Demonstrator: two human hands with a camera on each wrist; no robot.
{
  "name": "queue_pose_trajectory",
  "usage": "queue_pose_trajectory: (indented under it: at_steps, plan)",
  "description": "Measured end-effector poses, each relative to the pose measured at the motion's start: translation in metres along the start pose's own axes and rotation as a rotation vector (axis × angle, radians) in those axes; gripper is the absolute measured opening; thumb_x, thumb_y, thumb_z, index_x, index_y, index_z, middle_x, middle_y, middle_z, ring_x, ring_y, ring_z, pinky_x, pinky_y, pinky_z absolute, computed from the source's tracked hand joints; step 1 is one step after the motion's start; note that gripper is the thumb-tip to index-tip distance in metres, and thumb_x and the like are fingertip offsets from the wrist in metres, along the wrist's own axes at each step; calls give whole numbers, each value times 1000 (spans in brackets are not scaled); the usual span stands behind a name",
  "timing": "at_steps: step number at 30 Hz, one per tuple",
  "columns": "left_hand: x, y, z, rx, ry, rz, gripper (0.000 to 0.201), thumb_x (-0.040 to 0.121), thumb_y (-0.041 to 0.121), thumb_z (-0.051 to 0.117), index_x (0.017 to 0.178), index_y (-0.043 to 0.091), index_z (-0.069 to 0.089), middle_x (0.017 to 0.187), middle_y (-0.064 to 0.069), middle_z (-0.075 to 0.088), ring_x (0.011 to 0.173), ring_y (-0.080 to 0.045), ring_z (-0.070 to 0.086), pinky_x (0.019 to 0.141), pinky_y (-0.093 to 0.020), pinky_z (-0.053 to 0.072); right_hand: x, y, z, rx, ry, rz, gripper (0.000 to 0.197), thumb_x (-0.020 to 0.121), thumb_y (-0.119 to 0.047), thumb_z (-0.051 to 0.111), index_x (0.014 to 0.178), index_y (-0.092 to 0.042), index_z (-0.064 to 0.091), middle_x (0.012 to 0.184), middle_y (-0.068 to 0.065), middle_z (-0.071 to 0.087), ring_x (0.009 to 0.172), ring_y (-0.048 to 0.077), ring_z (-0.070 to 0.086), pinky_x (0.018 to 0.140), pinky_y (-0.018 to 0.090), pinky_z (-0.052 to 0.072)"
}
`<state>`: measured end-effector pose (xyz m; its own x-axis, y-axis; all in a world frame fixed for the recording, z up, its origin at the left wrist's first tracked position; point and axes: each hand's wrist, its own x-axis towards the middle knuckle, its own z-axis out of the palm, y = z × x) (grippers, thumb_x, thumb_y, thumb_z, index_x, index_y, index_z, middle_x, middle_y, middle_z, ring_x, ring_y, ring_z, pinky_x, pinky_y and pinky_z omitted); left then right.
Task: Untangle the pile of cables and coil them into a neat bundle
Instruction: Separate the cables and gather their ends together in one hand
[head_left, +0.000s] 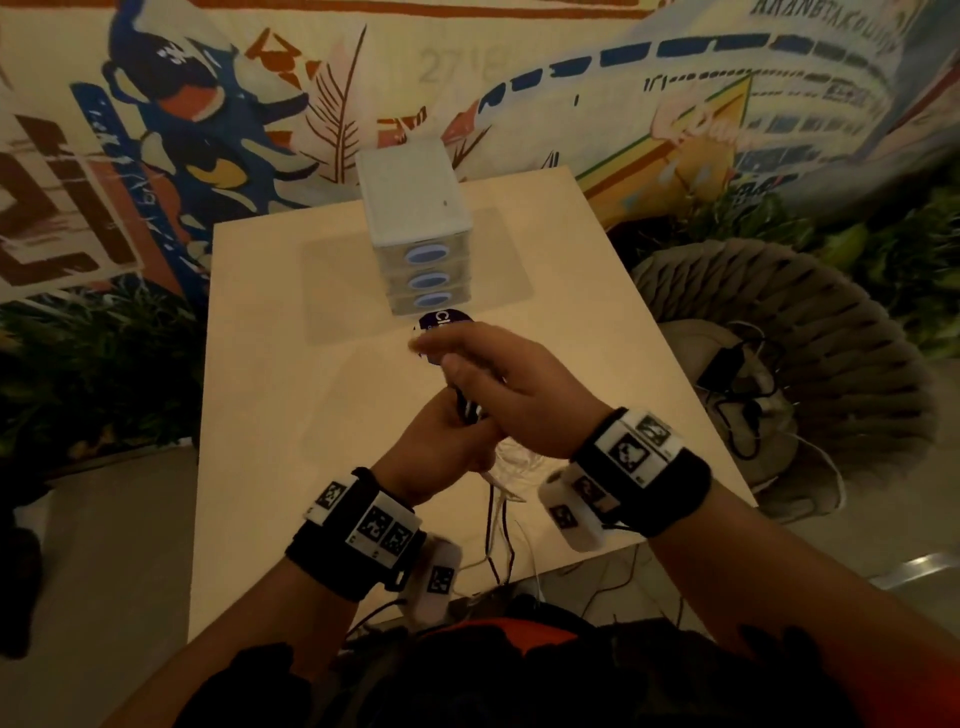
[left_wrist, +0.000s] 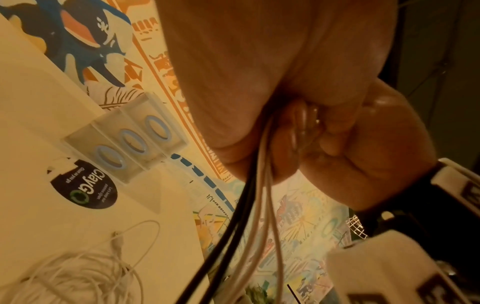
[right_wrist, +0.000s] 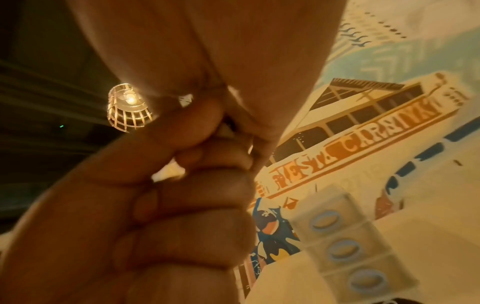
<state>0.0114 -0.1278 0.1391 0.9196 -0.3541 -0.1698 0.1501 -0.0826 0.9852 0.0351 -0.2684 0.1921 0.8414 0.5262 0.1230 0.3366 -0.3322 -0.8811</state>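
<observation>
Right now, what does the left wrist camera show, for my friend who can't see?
The person's left hand grips thin black and white cables that hang down. Below lie a loose white cable pile on a pale table and a small clear three-drawer box.

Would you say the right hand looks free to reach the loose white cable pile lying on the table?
Probably not yet: the right hand grips the black and white cables, though the white cable pile lies unobstructed.

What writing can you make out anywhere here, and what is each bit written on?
"ClayGo": dark round sticker on the table, in front of the drawer box.
The sticker's smaller lines: too small to read.
Orange banner lettering painted on the wall mural: stylised, not surely readable.
Lettering on the painted ship's bow: blurred.
Wristband marker squares: patterns, not words.
</observation>
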Motion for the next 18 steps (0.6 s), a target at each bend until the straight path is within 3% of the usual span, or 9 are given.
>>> queue_pose_trajectory:
  at_steps: [2, 5, 8, 12, 16, 18]
  plan:
    - [1, -6, -3, 136, 82, 2, 34, 73, 45, 56, 71, 12, 58, 55, 1, 58, 56, -11, 57, 53, -25, 46, 5, -1, 9, -134, -12, -42, 27, 105, -17, 48, 126, -21, 66, 122, -9, 68, 115, 3, 62, 99, 32, 52]
    - [-3, -8, -9, 160, 97, -48, 10, 83, 16, 61, 76, 18, 54, 61, 1, 55, 55, -12, 53, 55, -33, 45, 4, 4, 14, -192, -53, -61, 20, 102, -21, 55, 119, -21, 65, 114, -8, 69, 104, 4, 63, 92, 25, 52]
    - [-6, -6, -9, 90, 64, -58, 14, 83, 19, 49, 73, 10, 53, 53, -1, 49, 49, -15, 45, 52, -32, 37, 2, 8, 15, -249, -80, 0, 16, 102, -29, 55, 114, -20, 61, 108, -6, 70, 95, 10, 64, 84, 34, 54]
    - [-5, 1, -6, 54, 32, -86, 19, 81, 18, 47, 64, 10, 47, 47, 4, 46, 43, -13, 40, 48, -29, 35, 4, 11, 14, -262, -70, 15, 12, 104, -37, 48, 107, -28, 56, 114, -6, 71, 100, 12, 65, 84, 38, 55]
    - [-3, -2, -12, 125, 35, -72, 34, 94, 1, 49, 60, 5, 53, 47, -4, 52, 43, -20, 50, 47, -32, 43, 5, 12, 20, -279, -43, 15, 19, 105, -31, 48, 114, -19, 60, 112, -3, 69, 98, 10, 60, 82, 26, 49]
    - [-3, -6, -14, 93, 67, -98, 38, 95, -8, 47, 61, 5, 53, 46, -1, 54, 42, -17, 51, 48, -32, 44, 5, 14, 21, -311, -70, 8, 20, 105, -28, 49, 117, -18, 62, 111, -4, 68, 98, 9, 57, 80, 20, 44]
